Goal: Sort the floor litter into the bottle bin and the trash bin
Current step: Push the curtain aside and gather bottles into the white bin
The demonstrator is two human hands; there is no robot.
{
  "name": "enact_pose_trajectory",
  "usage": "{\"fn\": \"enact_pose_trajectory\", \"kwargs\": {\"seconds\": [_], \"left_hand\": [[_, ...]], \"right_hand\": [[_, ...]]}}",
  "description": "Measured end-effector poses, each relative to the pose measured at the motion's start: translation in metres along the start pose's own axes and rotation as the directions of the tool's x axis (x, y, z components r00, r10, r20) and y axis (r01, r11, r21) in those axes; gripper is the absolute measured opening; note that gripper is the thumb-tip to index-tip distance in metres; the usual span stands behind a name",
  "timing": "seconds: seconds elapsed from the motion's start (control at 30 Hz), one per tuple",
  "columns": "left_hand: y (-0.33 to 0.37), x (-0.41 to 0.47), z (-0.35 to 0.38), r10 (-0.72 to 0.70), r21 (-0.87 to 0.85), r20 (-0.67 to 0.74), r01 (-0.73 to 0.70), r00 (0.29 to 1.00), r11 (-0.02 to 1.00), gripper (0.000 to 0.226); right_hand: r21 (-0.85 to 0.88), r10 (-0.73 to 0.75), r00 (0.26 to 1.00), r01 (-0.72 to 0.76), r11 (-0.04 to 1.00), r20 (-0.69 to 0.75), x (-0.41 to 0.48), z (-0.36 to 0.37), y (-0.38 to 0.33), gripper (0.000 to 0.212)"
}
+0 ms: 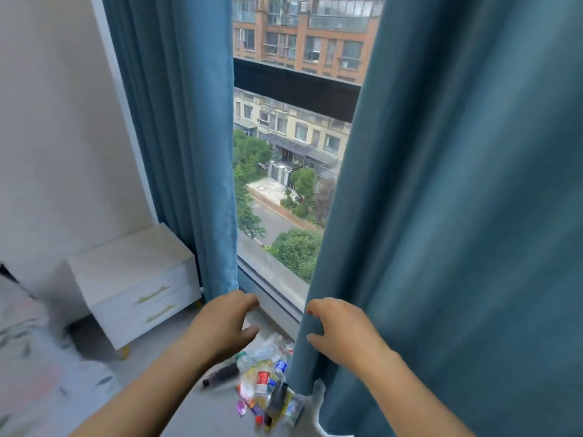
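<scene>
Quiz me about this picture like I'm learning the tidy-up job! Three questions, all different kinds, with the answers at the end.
1. True or false: the litter pile lies on the floor below the window.
2. How many drawers does the white nightstand have? A one, B two, C four.
3. Fill in: the curtains are ___ in colour.
Key: 1 true; 2 B; 3 blue.

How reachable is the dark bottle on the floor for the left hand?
Likely yes: the left hand holds nothing and sits above the dark bottle, which lies uncovered at the left edge of the litter pile. The curtain drapes only the pile's right side.
</scene>
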State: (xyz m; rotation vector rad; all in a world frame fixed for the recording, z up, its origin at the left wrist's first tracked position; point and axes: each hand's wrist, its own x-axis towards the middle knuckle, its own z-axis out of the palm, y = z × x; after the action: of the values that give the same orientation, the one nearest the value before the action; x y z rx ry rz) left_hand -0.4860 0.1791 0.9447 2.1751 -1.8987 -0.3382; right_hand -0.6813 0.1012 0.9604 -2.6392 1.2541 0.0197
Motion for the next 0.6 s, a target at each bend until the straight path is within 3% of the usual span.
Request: {"fn": "enact_pose_trajectory", "kwargs": {"seconds": [0.23,0.6], "left_hand": [[-0.063,0.016,0.008,-0.137,-0.034,0.081,0.141,0.987,0.989,0.038],[-0.108,0.114,0.022,-0.264,-0.021,0.123,0.268,0.957,0.963,0.035]], "right_hand": [[0.005,-0.061,0.991,0.061,0.998,0.121,0.069,0.029,-0.025,0.036],[0.001,-0.179,0.964,0.182,0.983,0.196,0.201,0.054,0.005,0.040]]}}
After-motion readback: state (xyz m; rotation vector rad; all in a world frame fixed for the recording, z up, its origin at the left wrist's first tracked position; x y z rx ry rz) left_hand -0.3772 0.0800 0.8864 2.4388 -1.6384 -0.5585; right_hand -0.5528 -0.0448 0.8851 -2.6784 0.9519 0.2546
